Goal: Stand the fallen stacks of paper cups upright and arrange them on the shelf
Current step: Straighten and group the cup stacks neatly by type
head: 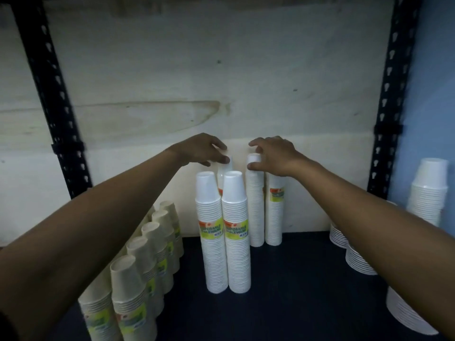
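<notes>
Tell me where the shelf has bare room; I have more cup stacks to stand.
Free: dark shelf between the white stacks and the bowl piles, plus the front middle. Crowded: the left side, lined with tan stacks.

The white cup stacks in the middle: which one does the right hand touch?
The right hand touches the label-free stack at the back; the others show labels.

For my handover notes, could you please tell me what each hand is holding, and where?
The right hand grips the tall white paper cup stack by its top cup. The left hand touches another white stack's top; grip unclear.
</notes>
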